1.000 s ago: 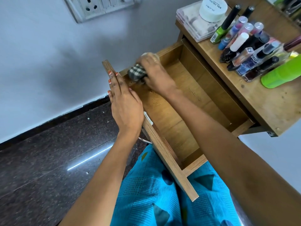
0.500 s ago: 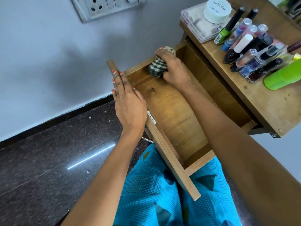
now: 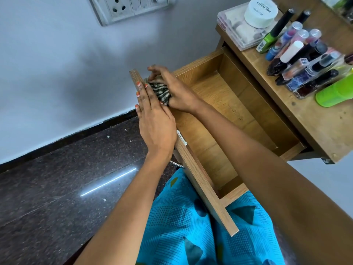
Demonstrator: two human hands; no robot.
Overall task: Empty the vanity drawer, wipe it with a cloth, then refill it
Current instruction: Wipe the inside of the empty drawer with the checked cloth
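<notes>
Starts far left with dark polished floor (image 3: 57,178) and wall socket (image 3: 129,6), neither involved.

Braces drawer front (image 3: 200,176) with left hand (image 3: 154,119): palm down on the top edge, fingers straight and together, holding nothing.

Just right of that, bunches checked cloth (image 3: 160,91) in right hand (image 3: 177,92), fingers closed round it, and presses it into the front corner of the drawer (image 3: 219,88), hard against the inside of the front panel. Looks like mid-wipe; shows bare drawer bottom, so emptying judged done, refill not yet begun.

Further right, vanity top (image 3: 315,127) crowded with nail polish bottles (image 3: 305,60), white jar (image 3: 260,11) on a clear box (image 3: 235,29), green bottle (image 3: 334,92) lying near the edge.

Risks from here:
- Could jolt the drawer on its runners by scrubbing hard in the corner, should the bracing hand slip off.
- Could knock bottles over or roll the green bottle off the edge by shaking the vanity or swinging the right forearm out.
- Could leave the far wall and back corners unwiped if stopped here.
- Could catch cloth on the metal fitting on the front panel.
</notes>
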